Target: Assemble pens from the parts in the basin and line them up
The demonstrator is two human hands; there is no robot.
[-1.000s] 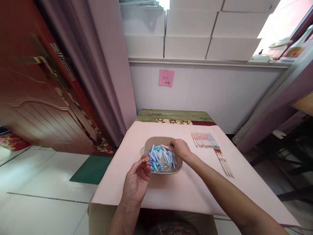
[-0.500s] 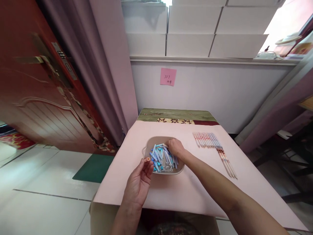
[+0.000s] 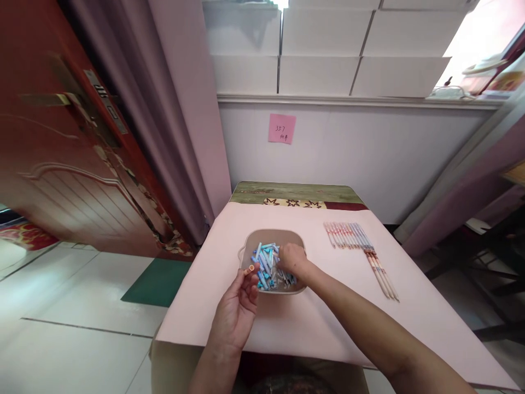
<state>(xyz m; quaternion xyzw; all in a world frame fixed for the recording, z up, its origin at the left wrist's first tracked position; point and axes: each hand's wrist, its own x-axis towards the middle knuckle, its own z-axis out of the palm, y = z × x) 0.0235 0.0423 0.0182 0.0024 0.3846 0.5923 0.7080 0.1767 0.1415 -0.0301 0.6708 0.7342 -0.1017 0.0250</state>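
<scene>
A bowl (image 3: 246, 250) sits mid-table (image 3: 328, 328), pen caps (image 3: 264, 258) inside it. To the bowl's right lies a row of pens (image 3: 359, 246). Behind the bowl, a sticky note (image 3: 281, 128) hangs on the wall.

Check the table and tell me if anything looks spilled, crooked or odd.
Nothing spilled. The blue caps all lie inside the tray. The pens lie in a neat row, though a few at its near end sit farther toward the person, out of line.
</scene>
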